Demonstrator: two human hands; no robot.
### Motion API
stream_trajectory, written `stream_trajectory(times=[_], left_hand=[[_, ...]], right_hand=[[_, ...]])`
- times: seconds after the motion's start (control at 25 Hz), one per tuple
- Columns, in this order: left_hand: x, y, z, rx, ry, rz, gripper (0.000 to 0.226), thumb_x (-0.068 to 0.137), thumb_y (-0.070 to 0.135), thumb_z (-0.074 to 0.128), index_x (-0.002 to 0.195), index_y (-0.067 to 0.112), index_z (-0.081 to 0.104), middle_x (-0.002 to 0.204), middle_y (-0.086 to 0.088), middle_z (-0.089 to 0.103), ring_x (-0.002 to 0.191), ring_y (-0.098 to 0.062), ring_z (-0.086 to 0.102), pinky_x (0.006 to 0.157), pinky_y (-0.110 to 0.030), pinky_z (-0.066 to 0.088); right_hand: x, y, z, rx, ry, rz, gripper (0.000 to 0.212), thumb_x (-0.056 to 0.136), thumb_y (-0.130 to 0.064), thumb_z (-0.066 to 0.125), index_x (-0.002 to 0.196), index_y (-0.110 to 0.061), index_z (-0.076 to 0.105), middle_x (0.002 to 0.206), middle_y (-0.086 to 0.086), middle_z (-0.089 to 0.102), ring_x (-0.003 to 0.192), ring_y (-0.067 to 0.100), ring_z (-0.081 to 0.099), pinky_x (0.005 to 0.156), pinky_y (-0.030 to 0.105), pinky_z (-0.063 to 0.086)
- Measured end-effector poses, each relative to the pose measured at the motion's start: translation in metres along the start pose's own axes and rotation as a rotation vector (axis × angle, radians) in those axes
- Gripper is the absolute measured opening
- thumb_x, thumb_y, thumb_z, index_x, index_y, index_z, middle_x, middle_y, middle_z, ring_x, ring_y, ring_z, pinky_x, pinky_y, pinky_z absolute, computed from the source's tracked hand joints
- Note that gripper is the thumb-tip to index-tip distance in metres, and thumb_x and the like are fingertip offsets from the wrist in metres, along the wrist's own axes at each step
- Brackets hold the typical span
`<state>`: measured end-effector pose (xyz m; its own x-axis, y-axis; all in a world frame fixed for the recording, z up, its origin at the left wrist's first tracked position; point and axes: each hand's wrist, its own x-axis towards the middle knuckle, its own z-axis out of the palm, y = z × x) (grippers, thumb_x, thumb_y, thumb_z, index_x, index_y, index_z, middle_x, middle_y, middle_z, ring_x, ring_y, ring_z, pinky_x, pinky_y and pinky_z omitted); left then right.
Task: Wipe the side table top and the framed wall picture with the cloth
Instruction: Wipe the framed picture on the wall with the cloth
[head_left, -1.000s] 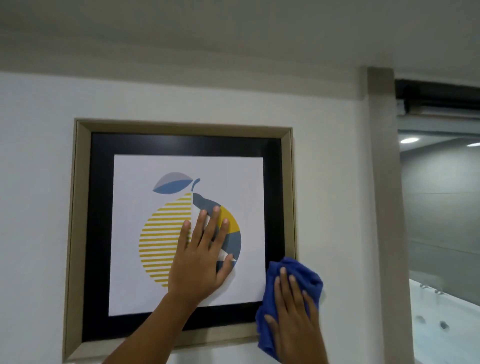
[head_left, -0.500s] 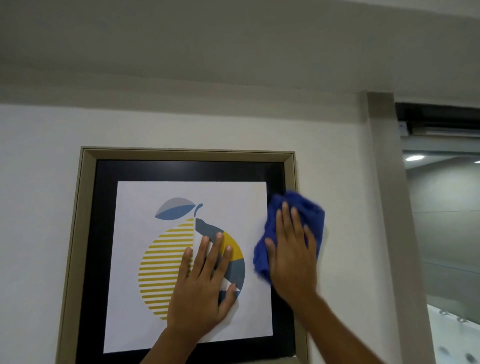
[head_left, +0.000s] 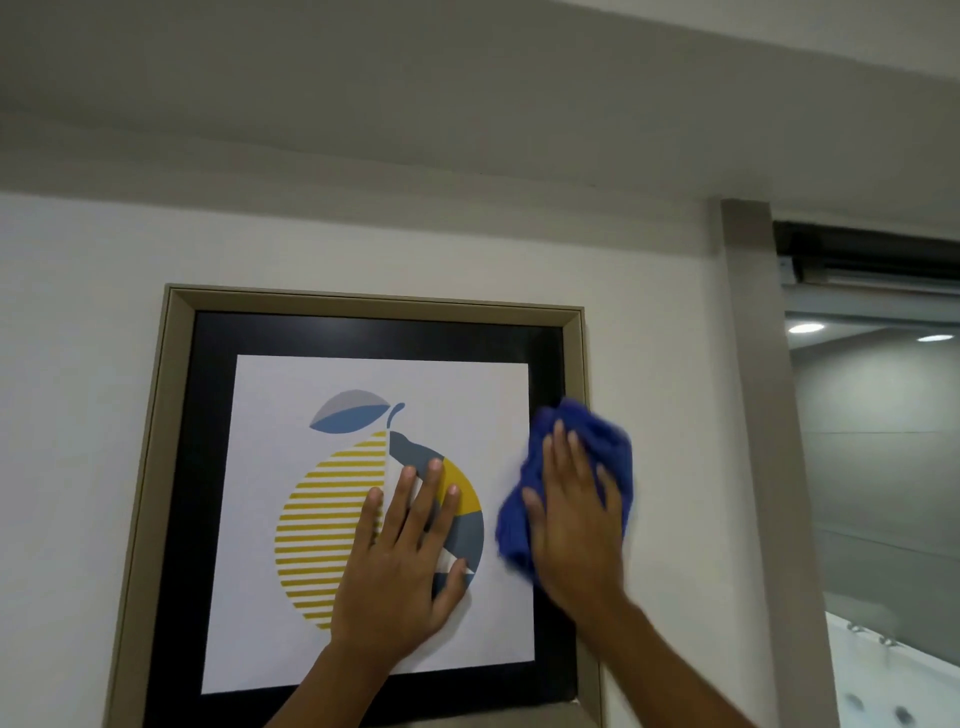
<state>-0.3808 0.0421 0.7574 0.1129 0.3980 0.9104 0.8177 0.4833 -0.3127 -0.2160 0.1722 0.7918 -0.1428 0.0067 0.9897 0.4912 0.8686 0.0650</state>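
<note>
Pressing one cloth (head_left: 571, 462), two hands, one picture (head_left: 363, 374)

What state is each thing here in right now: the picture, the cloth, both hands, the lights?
Picture: hanging on the wall.
Cloth: bunched, pressed on the frame's right edge.
Right hand: flat on the cloth.
Left hand: spread flat on the picture.
Ceiling lights: lit.
</note>
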Motion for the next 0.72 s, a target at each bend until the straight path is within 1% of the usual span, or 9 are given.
stream_trajectory(times=[0.08,0.16,0.28,0.36,0.44,0.52,0.64,0.68,0.72], left_hand=[[-0.002,0.0,0.002,-0.005,0.0,-0.006,0.076,0.096,0.058,0.035,0.158,0.017,0.022,0.169,-0.008,0.013,0.155,-0.033,0.013,0.124,-0.053,0.009],[-0.002,0.0,0.004,-0.001,0.005,-0.01,0.078,0.095,0.06,0.037,0.159,0.018,0.02,0.17,-0.007,0.011,0.155,-0.032,0.01,0.125,-0.052,0.005],[-0.002,0.001,0.006,0.015,0.011,-0.004,0.078,0.095,0.06,0.035,0.159,0.018,0.021,0.169,-0.008,0.012,0.155,-0.033,0.01,0.125,-0.053,0.006],[-0.002,0.001,0.006,0.015,0.023,0.002,0.077,0.095,0.058,0.036,0.158,0.017,0.022,0.169,-0.009,0.013,0.155,-0.033,0.011,0.125,-0.054,0.008],[-0.001,0.0,0.004,0.022,0.029,0.003,0.076,0.095,0.057,0.037,0.158,0.017,0.023,0.169,-0.01,0.015,0.155,-0.034,0.013,0.124,-0.055,0.011],[-0.002,-0.001,0.003,0.018,0.027,-0.002,0.077,0.094,0.056,0.039,0.158,0.016,0.025,0.168,-0.01,0.016,0.155,-0.034,0.013,0.123,-0.055,0.014],[-0.001,0.002,0.001,0.027,0.023,0.005,0.075,0.095,0.057,0.035,0.157,0.016,0.025,0.168,-0.012,0.018,0.154,-0.035,0.015,0.121,-0.056,0.016],[-0.002,0.003,0.0,0.025,0.024,0.005,0.075,0.096,0.057,0.033,0.158,0.015,0.024,0.167,-0.012,0.018,0.154,-0.035,0.016,0.121,-0.057,0.017],[-0.003,0.003,0.0,0.02,0.028,0.002,0.075,0.096,0.057,0.034,0.158,0.015,0.024,0.167,-0.012,0.018,0.154,-0.035,0.015,0.121,-0.057,0.018]], right_hand=[[0.082,-0.014,-0.007,0.044,0.05,0.118,0.057,0.102,-0.035,0.032,0.152,-0.009,0.026,0.16,0.007,0.025,0.147,0.022,0.019,0.119,0.037,0.007],[0.122,-0.026,-0.001,-0.032,0.032,0.137,0.054,0.104,-0.034,0.034,0.15,-0.007,0.03,0.158,0.012,0.028,0.147,0.026,0.021,0.117,0.04,0.016],[0.116,-0.024,-0.001,-0.044,0.0,0.064,0.051,0.102,-0.031,0.043,0.146,-0.006,0.039,0.155,0.014,0.034,0.143,0.03,0.03,0.112,0.043,0.03],[0.112,-0.007,-0.005,-0.086,0.032,-0.023,0.049,0.101,-0.033,0.047,0.143,-0.008,0.045,0.152,0.012,0.04,0.139,0.029,0.038,0.108,0.044,0.035],[0.106,0.001,-0.008,-0.117,0.085,0.002,0.049,0.101,-0.035,0.045,0.143,-0.009,0.046,0.152,0.011,0.041,0.139,0.028,0.038,0.111,0.042,0.029],[0.082,-0.002,-0.005,-0.078,0.085,0.087,0.053,0.101,-0.036,0.039,0.147,-0.009,0.039,0.155,0.01,0.035,0.144,0.026,0.029,0.116,0.039,0.017],[-0.017,-0.015,0.01,0.05,-0.046,0.167,0.063,0.1,-0.045,0.028,0.155,-0.016,0.016,0.163,0.001,0.01,0.149,0.018,0.005,0.119,0.03,-0.005],[-0.06,-0.018,0.017,0.053,-0.091,0.172,0.065,0.099,-0.047,0.028,0.155,-0.016,0.014,0.163,-0.001,0.006,0.149,0.017,0.003,0.119,0.029,-0.008],[-0.098,-0.023,0.019,0.067,-0.169,0.205,0.067,0.097,-0.047,0.032,0.154,-0.014,0.019,0.163,0.001,0.009,0.149,0.018,0.007,0.118,0.028,-0.007]])
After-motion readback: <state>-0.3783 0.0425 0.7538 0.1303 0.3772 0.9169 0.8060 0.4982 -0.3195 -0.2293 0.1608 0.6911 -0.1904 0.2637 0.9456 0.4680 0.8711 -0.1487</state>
